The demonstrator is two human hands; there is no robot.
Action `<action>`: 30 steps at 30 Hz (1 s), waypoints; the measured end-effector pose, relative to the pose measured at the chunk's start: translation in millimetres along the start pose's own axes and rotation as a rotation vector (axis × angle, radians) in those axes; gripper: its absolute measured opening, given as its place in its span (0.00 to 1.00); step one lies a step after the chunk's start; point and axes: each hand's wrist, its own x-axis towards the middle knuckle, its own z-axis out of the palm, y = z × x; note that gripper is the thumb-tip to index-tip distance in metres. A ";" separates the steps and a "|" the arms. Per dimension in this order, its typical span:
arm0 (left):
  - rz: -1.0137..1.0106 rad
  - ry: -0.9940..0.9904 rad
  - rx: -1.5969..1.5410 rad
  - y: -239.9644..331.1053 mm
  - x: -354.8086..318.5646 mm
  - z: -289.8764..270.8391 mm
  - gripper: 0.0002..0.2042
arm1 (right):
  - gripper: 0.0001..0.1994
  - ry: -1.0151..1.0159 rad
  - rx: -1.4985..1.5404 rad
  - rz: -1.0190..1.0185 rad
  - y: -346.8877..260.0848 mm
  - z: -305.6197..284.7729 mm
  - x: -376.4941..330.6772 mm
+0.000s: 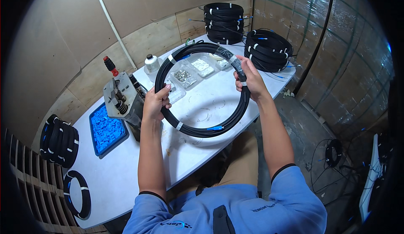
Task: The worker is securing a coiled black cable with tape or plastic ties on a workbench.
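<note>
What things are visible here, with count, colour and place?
Table: 1, white, centre
Held coil: 1, black, centre
Coil stacks: 2, black, table's far end
Coil bundle: 1, black, left
Single coil: 1, black, table's near-left corner
Floor coil: 1, black, right
Tray: 1, blue, table's left
Small parts: many, blue, in tray
Machine: 1, grey, beside tray
Bottle: 1, white, beyond machine
Boxes: several, clear, beyond held coil
Wrapped stack: 1, brown, right
Shirt: 1, blue, bottom
Left hand, right hand: 1 each, bare, on held coil
</note>
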 end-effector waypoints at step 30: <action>0.120 0.001 0.053 7.4 -13.3 9.6 0.12 | 0.15 0.056 -0.106 0.037 -1.7 4.6 8.9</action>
